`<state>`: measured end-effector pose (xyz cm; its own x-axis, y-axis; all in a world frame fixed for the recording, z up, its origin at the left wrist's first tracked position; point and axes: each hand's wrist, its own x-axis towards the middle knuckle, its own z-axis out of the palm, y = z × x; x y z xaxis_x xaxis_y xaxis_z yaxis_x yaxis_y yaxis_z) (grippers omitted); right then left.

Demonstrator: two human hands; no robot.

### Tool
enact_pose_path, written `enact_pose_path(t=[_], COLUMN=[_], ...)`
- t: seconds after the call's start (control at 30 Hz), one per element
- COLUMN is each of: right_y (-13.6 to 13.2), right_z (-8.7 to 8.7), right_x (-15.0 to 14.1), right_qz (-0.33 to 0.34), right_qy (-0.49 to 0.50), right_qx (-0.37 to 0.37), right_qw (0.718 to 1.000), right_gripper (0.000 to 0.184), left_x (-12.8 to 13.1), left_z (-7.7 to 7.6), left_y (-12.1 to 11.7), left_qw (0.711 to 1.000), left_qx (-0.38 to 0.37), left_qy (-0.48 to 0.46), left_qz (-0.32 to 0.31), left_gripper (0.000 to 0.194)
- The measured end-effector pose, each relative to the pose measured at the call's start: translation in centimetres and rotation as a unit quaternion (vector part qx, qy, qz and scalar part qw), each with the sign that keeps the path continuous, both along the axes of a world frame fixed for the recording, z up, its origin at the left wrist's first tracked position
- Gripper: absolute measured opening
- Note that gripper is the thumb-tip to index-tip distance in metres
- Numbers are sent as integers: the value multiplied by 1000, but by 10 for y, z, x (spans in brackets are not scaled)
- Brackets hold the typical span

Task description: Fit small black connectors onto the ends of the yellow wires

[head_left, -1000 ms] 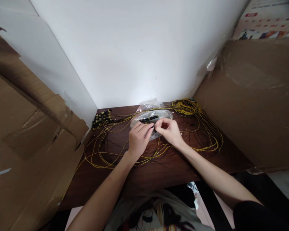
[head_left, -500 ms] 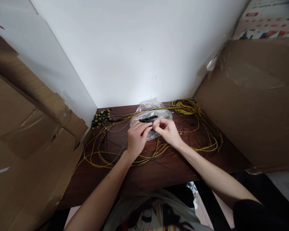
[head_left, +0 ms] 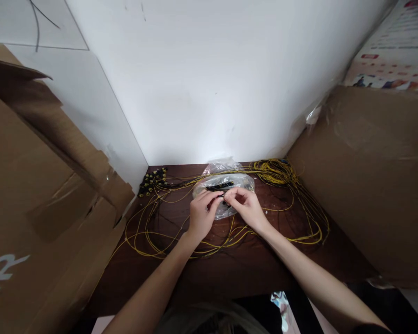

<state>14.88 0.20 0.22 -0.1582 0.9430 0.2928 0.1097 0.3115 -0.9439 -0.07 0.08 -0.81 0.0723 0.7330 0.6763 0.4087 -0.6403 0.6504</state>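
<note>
The left hand (head_left: 202, 213) and the right hand (head_left: 248, 208) have their fingertips closed together on a small black part (head_left: 222, 196), which is between them above the clear plastic bag (head_left: 226, 211), with yellow and black wires (head_left: 273, 171) around on the brown table (head_left: 257, 273).

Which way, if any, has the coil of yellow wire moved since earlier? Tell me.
No, the coil has not visibly shifted; it still lies beside the right-hand cardboard box.

On my feed, a ragged-edged cardboard box (head_left: 55, 195) stands left, a brown carton (head_left: 369, 185) right with a printed panel (head_left: 393, 55) above it, and a white wall (head_left: 212, 83) far.
</note>
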Motion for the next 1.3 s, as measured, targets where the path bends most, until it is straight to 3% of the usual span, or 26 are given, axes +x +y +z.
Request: enact_pose_path(t=[0.3, 0.57, 0.77, 1.03, 1.3], right_y=[2, 0, -2, -5, -6], right_z=[-4, 0, -2, 0, 1], right_x=[-4, 5, 5, 4, 7], right_qz=[-18, -46, -39, -71, -39], right_qy=[14, -25, -26, -108, -155], right_qx=[-57, -26, 14, 171, 226], right_qw=[998, 998, 999, 977, 961], right_gripper=[22, 17, 13, 8, 12], left_x=[-1, 5, 3, 3, 3], left_z=[-3, -2, -1, -6, -5], left_y=[7, 3, -2, 0, 4], left_qw=[999, 999, 999, 991, 984], left_qx=[-44, -19, -2, -127, -170], left_qy=[5, 21, 39, -18, -44], left_qz=[-20, -33, -17, -27, -25], left_gripper=[15, 16, 14, 18, 17])
